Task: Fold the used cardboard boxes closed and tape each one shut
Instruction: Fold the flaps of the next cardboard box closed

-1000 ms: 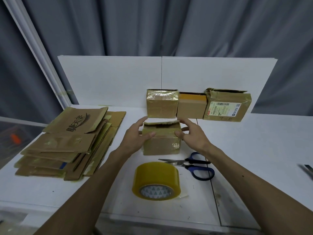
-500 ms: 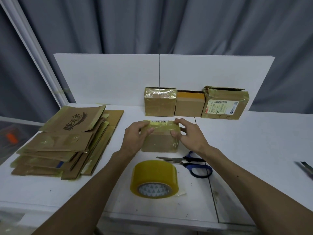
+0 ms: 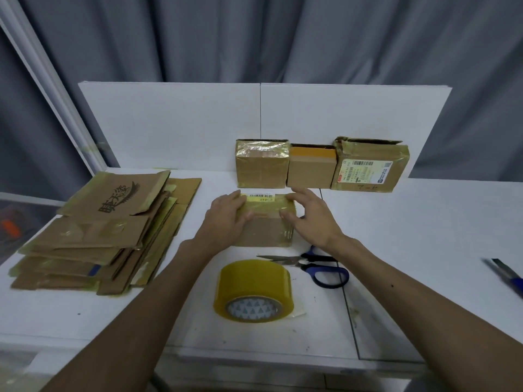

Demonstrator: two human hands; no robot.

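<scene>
Cardboard box (image 3: pixel 264 232) sits on the white worktop (image 3: pixel 424 250); left grip (image 3: pixel 226 219) clasps its left end, right grip (image 3: pixel 311 219) released, thumb touching the taped front.

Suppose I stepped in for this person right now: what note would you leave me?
Left hand: grips the box at its left end.
Right hand: open, fingers touching the right end.
Tape and scissors lie just in front, untouched.
Done: this box is folded closed; three boxes stand in a row behind it.
Left: tape this box if it is not sealed, then probably the flat stack on the left.
</scene>
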